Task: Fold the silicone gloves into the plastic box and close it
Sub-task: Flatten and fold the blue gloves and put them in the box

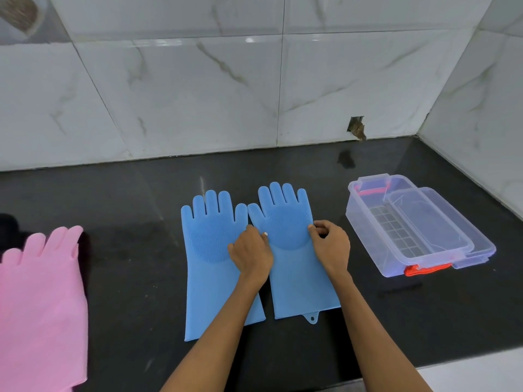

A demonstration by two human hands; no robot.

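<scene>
Two blue gloves lie flat, palm up, side by side on black counter (141, 250), fingers toward tiled wall. Left hand (250, 251) and right hand (331, 247) pinch opposite edges of right glove (288, 250) at palm, apparently squaring it before first fold. Left glove (208, 250) waits untouched just beside, edges nearly meeting. Clear box (396, 222) stands open on right, lid (467, 236) propped across its far rim, ready to receive. Pink glove (42, 292) lies well apart at left.
</scene>
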